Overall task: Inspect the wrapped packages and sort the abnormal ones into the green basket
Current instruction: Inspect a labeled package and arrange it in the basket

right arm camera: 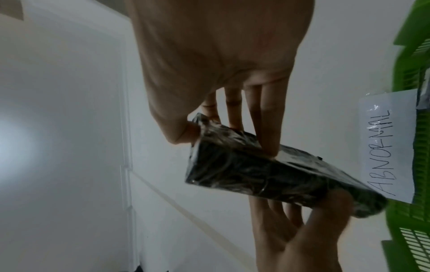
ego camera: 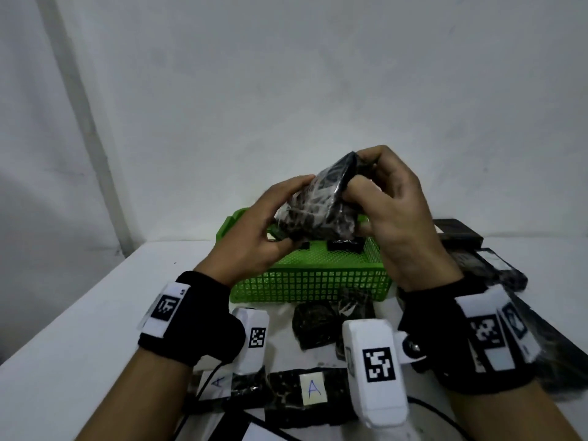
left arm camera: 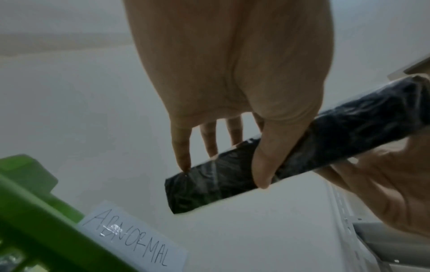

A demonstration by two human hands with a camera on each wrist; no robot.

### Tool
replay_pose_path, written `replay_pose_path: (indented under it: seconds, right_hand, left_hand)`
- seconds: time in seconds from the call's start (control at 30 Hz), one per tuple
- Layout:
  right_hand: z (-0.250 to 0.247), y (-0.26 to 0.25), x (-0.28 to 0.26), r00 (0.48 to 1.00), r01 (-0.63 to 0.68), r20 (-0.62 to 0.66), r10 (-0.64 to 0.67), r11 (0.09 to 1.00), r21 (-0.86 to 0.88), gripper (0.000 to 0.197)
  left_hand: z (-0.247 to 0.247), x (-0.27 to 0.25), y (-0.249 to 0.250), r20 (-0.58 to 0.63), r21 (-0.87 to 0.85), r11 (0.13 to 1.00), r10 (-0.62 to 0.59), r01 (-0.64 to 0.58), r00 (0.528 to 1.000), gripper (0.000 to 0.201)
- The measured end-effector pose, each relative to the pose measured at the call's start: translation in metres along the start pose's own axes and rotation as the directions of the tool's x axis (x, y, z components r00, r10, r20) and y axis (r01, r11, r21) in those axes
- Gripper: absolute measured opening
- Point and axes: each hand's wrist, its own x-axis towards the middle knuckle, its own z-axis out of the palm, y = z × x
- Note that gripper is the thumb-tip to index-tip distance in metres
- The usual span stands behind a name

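- We hold the wrapped package [ego camera: 321, 202] aloft, tilted, its long axis running between both hands.
- Left hand [ego camera: 254, 230] grips its lower end; right hand [ego camera: 391, 211] pinches the upper.
- Green basket [ego camera: 311, 281] sits directly below, mid-table; the left hand looks nearer to it.

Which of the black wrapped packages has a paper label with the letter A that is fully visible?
The long package lying nearest the person, between the two wrists. Its pale label shows a blue A; the neighbour's label is partly hidden.
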Motion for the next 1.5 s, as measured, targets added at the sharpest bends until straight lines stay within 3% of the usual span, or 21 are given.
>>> replay_pose_path:
  seconds: [0.07,0.13,0.2,0.23,0.3,0.37,0.43,0.53,0.63,0.7,0.83,0.93,1.07,1.17,1.27,1.5]
  right_hand:
    - [0.002,0.001,-0.001,0.997,0.076,-0.013,-0.077,0.996,-0.043,0.009]
    - [0.001,0.001,-0.002,0.990,0.139,0.011,-0.139,0.987,-0.081,0.017]
    - [-0.003,0.002,-0.002,0.983,0.174,0.086,-0.163,0.976,-0.132,0.025]
    - [-0.005,0.002,-0.003,0.978,0.175,0.144,-0.153,0.973,-0.153,0.028]
    - [-0.008,0.003,-0.003,0.958,0.146,0.271,-0.093,0.973,-0.180,0.029]
    - [-0.008,0.002,-0.005,0.942,0.085,0.334,-0.027,0.984,-0.160,0.021]
    - [-0.007,0.000,-0.005,0.970,0.033,0.243,0.004,0.988,-0.151,0.023]
    - [-0.013,0.005,-0.001,0.994,-0.088,0.050,0.100,0.973,-0.211,0.052]
    - [-0.020,0.011,0.000,0.966,-0.226,0.074,0.249,0.945,-0.235,0.082]
    - [-0.021,0.012,0.000,0.961,-0.242,0.079,0.265,0.944,-0.223,0.086]
    - [-0.015,0.010,-0.004,0.993,-0.108,0.011,0.118,0.941,-0.319,0.074]
    - [-0.014,0.013,-0.005,0.998,-0.044,0.022,0.055,0.938,-0.344,0.073]
    - [-0.023,0.013,-0.002,0.988,0.073,0.153,-0.019,0.931,-0.358,0.079]
    - [-0.026,0.015,-0.001,0.962,0.177,0.263,-0.066,0.889,-0.422,0.085]
    - [-0.023,0.020,0.001,0.933,0.285,0.347,-0.095,0.784,-0.551,0.093]
    - [-0.022,0.019,0.001,0.935,0.296,0.344,-0.092,0.736,-0.609,0.101]
  left_hand:
    - [0.001,0.001,-0.001,-0.021,0.059,0.997,-0.045,0.046,0.999,0.079]
    - [-0.002,0.002,0.003,-0.098,0.030,0.979,-0.198,0.202,0.975,0.071]
    - [-0.006,0.004,0.010,-0.119,-0.296,0.893,-0.386,0.338,0.915,0.053]
    - [-0.009,0.005,0.015,-0.070,-0.493,0.790,-0.454,0.365,0.888,0.045]
    - [-0.010,0.005,0.023,0.033,-0.672,0.633,-0.492,0.384,0.870,0.045]
    - [-0.006,0.006,0.026,0.049,-0.642,0.663,-0.465,0.385,0.884,0.055]
    - [-0.002,0.005,0.024,0.037,-0.586,0.719,-0.435,0.372,0.900,0.066]
    - [0.000,0.003,0.023,0.076,-0.492,0.798,-0.359,0.348,0.930,0.081]
    - [0.001,0.000,0.030,0.157,-0.394,0.871,-0.250,0.292,0.956,0.083]
    - [0.001,-0.001,0.035,0.192,-0.343,0.901,-0.211,0.267,0.959,0.083]
    - [0.005,-0.001,0.038,0.228,-0.311,0.916,-0.187,0.254,0.955,0.080]
    - [0.005,-0.002,0.041,0.181,-0.330,0.917,-0.172,0.225,0.968,0.067]
    - [-0.004,0.000,0.051,-0.013,-0.420,0.894,-0.178,0.157,0.984,0.052]
    - [-0.006,0.004,0.058,-0.016,-0.530,0.826,-0.236,0.192,0.972,0.047]
    - [-0.004,0.006,0.061,-0.052,-0.539,0.820,-0.257,0.189,0.965,0.034]
    - [-0.007,0.002,0.049,-0.086,-0.545,0.828,-0.213,0.133,0.973,0.025]
